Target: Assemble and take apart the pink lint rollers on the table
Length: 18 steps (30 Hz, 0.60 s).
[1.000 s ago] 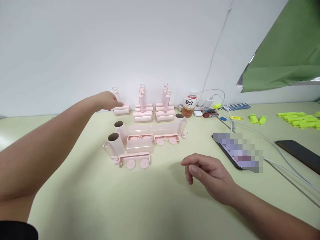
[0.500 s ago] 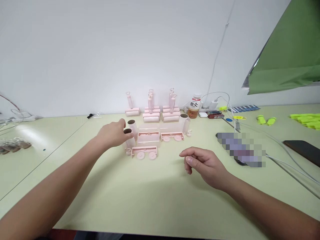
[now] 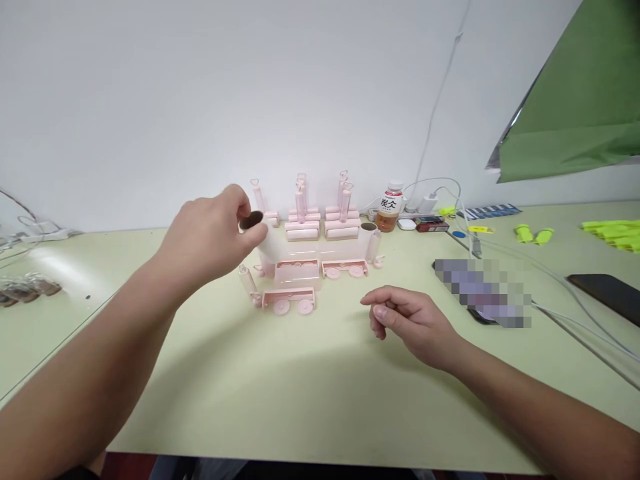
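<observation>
My left hand (image 3: 210, 233) is raised above the table and pinches a white paper roll (image 3: 270, 245) by its cardboard-cored end. Below it lie a pink handle (image 3: 247, 280) and a pink frame with two wheel-like caps (image 3: 290, 301). A pink open case (image 3: 297, 273) and a second pink frame (image 3: 344, 269) sit just behind. My right hand (image 3: 413, 323) rests on the table to the right, fingers loosely curled, holding nothing. Assembled pink lint rollers (image 3: 323, 220) stand in rows by the wall.
Another white roll (image 3: 369, 241) stands right of the parts. A drink bottle (image 3: 389, 208), a charger and cables (image 3: 505, 263) lie at the back right. A phone (image 3: 480, 293) and a dark phone (image 3: 607, 297) lie right. Yellow-green pieces (image 3: 610, 235) are far right.
My left hand came back from the far roller rows, took hold of the front paper roll and lifted it off the table. My right hand has hardly moved.
</observation>
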Tool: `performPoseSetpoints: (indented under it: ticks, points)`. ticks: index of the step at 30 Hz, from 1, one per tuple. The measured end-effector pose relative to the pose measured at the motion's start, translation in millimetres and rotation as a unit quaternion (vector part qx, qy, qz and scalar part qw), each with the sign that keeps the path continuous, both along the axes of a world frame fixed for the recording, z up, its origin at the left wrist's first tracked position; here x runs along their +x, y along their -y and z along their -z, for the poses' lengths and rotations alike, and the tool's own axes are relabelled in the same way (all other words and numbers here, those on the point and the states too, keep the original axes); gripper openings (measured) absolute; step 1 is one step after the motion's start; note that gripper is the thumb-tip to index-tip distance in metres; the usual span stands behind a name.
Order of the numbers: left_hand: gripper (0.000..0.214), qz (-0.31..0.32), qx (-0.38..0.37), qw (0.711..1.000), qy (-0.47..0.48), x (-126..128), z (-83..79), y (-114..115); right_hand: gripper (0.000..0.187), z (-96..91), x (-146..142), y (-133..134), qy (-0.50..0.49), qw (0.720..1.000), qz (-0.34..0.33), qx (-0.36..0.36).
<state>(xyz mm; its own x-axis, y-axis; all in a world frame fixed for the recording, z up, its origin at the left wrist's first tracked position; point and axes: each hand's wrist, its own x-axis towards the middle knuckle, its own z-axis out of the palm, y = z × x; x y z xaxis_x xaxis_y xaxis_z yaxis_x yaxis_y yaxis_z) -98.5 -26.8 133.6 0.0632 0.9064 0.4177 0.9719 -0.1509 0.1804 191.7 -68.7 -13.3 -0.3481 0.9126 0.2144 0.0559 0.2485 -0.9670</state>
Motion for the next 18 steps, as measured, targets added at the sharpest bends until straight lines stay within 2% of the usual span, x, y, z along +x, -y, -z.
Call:
performPoseSetpoints:
  ticks: [1,3,5,7,9,10,11,13,15,18]
  points:
    - [0.025,0.038,0.03,0.997,0.055,6.1,1.1,9.6,0.026,0.2,-0.9,-0.1,0.003,1.0,-0.007,-0.002]
    - [0.025,0.131,0.051,0.973,0.185,23.1,16.3,26.9,0.034,0.7,-2.1,-0.3,0.018,1.0,-0.023,0.006]
    - [0.028,0.22,-0.017,0.923,0.315,43.6,45.9,39.2,0.055,1.3,-1.9,-0.5,0.035,0.998,-0.032,0.035]
    - [0.031,0.255,-0.101,0.88,0.387,61.9,80.8,46.0,0.074,1.9,-0.3,-1.0,0.05,0.994,-0.032,0.094]
    - [0.033,0.256,-0.162,0.864,0.403,72.3,110.7,48.6,0.072,2.4,2.2,-2.0,0.056,0.984,-0.032,0.165]
    - [0.034,0.257,-0.189,0.865,0.387,73.8,121.7,49.1,0.065,2.6,3.5,-2.7,0.054,0.979,-0.031,0.194]
    - [0.034,0.259,-0.201,0.881,0.341,73.1,129.9,49.5,0.057,2.9,4.6,-3.5,0.049,0.976,-0.028,0.212]
    - [0.036,0.252,-0.182,0.932,0.188,67.2,139.0,50.3,0.047,3.3,6.2,-5.3,0.035,0.977,-0.004,0.211]
    - [0.037,0.216,-0.143,0.966,0.023,60.0,142.7,51.2,0.043,3.7,6.7,-7.1,0.034,0.983,0.028,0.179]
    - [0.05,0.147,-0.153,0.971,-0.109,54.4,146.1,51.3,0.039,4.2,5.7,-9.2,0.046,0.988,0.05,0.137]
